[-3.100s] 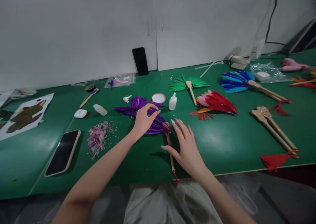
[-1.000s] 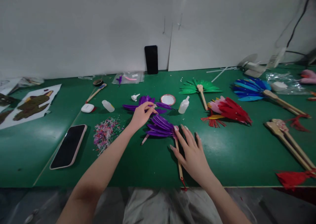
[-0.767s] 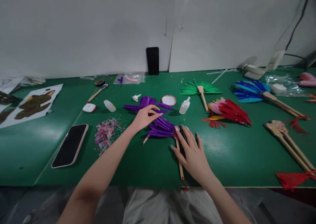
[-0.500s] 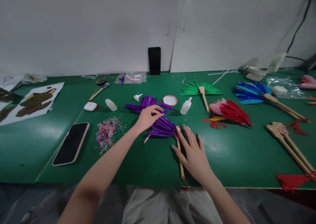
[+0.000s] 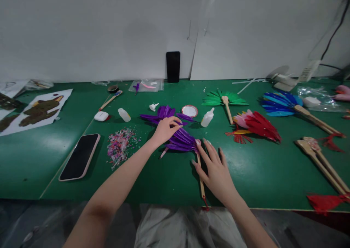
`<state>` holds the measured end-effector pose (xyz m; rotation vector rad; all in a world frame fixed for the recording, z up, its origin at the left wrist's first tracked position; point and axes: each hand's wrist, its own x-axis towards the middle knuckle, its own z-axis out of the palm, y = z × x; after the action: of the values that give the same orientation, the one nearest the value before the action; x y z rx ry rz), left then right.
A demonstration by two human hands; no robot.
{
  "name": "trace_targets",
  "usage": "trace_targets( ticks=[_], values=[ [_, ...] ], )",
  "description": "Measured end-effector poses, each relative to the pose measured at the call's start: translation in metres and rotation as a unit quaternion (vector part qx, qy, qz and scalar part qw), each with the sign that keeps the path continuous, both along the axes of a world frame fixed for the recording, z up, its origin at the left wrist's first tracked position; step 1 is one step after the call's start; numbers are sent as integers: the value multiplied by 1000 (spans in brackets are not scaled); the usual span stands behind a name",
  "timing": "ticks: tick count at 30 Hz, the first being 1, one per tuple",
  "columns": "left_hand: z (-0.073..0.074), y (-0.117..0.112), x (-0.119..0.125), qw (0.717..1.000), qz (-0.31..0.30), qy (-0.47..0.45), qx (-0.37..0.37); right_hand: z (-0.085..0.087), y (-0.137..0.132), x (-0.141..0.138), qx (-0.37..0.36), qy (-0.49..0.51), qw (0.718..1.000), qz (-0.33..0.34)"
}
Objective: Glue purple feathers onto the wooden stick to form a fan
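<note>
A purple feather fan (image 5: 182,143) lies on the green table with its feathers to the left. Its wooden handle (image 5: 201,178) points towards me and ends in a red cord. My left hand (image 5: 165,129) is over the fan's upper feathers, fingers bent and tips pinched on a purple feather, partly hidden. With fingers stretched out, my right hand (image 5: 216,167) rests beside the handle, the index fingertip touching its round head. Loose purple feathers (image 5: 164,111) lie just behind my left hand. A slim pink-and-dark stick (image 5: 163,152) pokes out below the fan.
White bottles (image 5: 124,115) (image 5: 207,117) and a round white lid (image 5: 189,111) stand behind. Left are a phone (image 5: 80,157) and colourful bits (image 5: 120,146). Green (image 5: 225,99), red (image 5: 259,126) and blue (image 5: 281,103) feather fans lie right, with wooden handles (image 5: 319,160).
The whole view has shifted slightly. Both hands keep nearly the same places on the purple fan.
</note>
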<state>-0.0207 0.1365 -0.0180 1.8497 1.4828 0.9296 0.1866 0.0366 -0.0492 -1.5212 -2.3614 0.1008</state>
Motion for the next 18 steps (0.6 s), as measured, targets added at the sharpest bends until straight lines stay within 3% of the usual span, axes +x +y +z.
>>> trace_targets(
  ticks=[11, 18],
  values=[
    [6, 11, -25, 993, 99, -4, 58, 2, 0, -1, 0, -9, 1000, -3],
    [7, 5, -19, 998, 56, 21, 3, -1, -1, -1, 8, -6, 1000, -1]
  ],
)
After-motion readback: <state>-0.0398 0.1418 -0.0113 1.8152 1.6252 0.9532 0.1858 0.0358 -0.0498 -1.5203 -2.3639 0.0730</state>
